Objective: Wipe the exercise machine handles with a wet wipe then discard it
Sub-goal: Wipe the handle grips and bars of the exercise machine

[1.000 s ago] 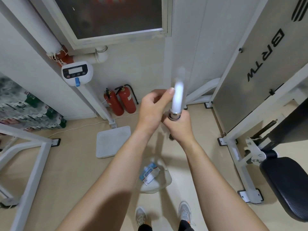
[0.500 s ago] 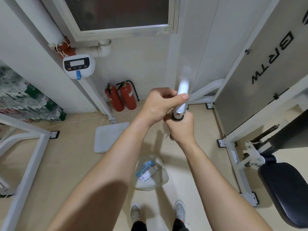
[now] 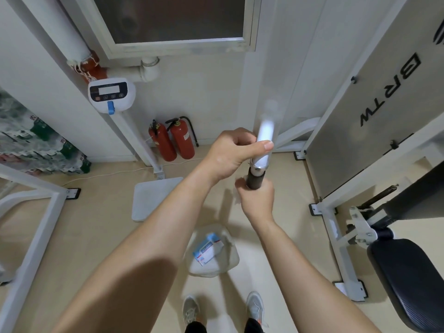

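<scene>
A white machine bar (image 3: 265, 134) comes down toward me and ends in a chrome collar and a dark rubber handle (image 3: 255, 180). My left hand (image 3: 234, 153) grips the white bar just above the collar, thumb across its front. My right hand (image 3: 257, 200) is curled round the lower part of the dark handle. A bit of white wet wipe (image 3: 236, 197) shows at the left edge of that hand, pressed against the handle. The handle's lower end is hidden inside my right hand.
A clear plastic bag (image 3: 212, 252) with a blue-and-white packet lies on the floor in front of my shoes. Two red fire extinguishers (image 3: 171, 141) stand at the wall, beside a column scale (image 3: 111, 93) and its platform (image 3: 153, 197). A black padded seat (image 3: 408, 280) and white frame stand right.
My right hand has slid down the handle, baring its dark upper part below the chrome collar. My left hand keeps its hold on the white bar. The view has tilted slightly.
</scene>
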Demonstrator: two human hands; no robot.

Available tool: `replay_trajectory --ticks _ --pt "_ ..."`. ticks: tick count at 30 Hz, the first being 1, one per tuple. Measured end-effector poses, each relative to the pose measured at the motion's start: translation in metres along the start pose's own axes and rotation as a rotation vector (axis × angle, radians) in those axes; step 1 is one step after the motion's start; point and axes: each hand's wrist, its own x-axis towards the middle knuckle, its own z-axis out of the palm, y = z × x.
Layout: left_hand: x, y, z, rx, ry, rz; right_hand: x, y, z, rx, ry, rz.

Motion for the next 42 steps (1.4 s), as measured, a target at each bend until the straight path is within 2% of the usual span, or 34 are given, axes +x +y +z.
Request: replay_trajectory --ticks 2,4,6,9,11,13,17,19,21,23,26,29,31,33,35,37,39,40,42 --pt "-0.001 0.0 0.001 -0.026 0.008 -0.006 -0.005 -0.031 0.004 0.09 0.136 -0.054" --pt "-0.004 -0.002 0.003 -0.06 -0.006 -0.026 -0.006 -0.045 0.001 0.106 0.113 -0.116" --pt "-0.004 -0.005 0.002 -0.055 -0.028 -0.036 0.0 -0.044 -0.011 0.112 -0.136 -0.166" --pt "-0.004 -0.007 -0.005 0.005 -0.068 -0.058 0.026 -0.027 -0.034 0.048 -0.662 -0.14" --pt "-0.003 -0.006 -0.007 0.028 -0.095 -0.067 0.038 -0.01 -0.039 -0.093 -0.803 -0.072" --pt "-0.003 -0.007 -0.005 0.026 -0.092 -0.06 0.039 0.014 -0.035 -0.193 -0.723 -0.052" --pt "-0.002 -0.006 0.004 0.001 -0.045 -0.035 0.021 0.047 -0.019 -0.11 -0.378 0.047" --pt "-0.003 -0.003 0.007 0.007 -0.041 -0.039 0.011 0.032 -0.014 -0.089 -0.183 0.036" --pt "-0.004 -0.002 0.007 0.016 -0.052 -0.044 0.003 0.0 -0.017 -0.044 -0.08 -0.031" --pt "-0.006 -0.002 0.009 -0.01 -0.059 -0.056 0.0 -0.034 -0.026 0.018 -0.096 -0.131" --pt "-0.01 -0.004 0.01 -0.03 -0.1 -0.082 0.004 -0.055 -0.044 0.023 -0.335 -0.244" --pt "-0.011 -0.002 0.007 -0.01 -0.135 -0.091 0.021 -0.031 -0.048 -0.021 -0.623 -0.166" --pt "-0.011 -0.003 0.004 0.012 -0.131 -0.104 0.025 -0.003 -0.043 -0.084 -0.694 -0.05" --pt "-0.01 -0.004 0.001 0.019 -0.119 -0.101 0.021 0.026 -0.032 -0.118 -0.589 0.033" --pt "-0.009 -0.006 0.0 0.009 -0.101 -0.09 0.011 0.043 -0.017 -0.112 -0.364 0.055" --pt "-0.009 -0.006 0.0 0.004 -0.088 -0.074 0.0 0.039 -0.002 -0.073 -0.117 0.088" --pt "-0.009 -0.006 0.001 -0.005 -0.097 -0.072 -0.006 0.015 0.003 -0.014 0.041 0.036" --pt "-0.009 -0.006 0.002 -0.015 -0.103 -0.082 -0.008 -0.002 0.0 0.036 0.067 -0.018" --pt "-0.009 -0.007 0.003 -0.039 -0.111 -0.111 -0.007 -0.028 -0.011 0.115 -0.011 -0.13"
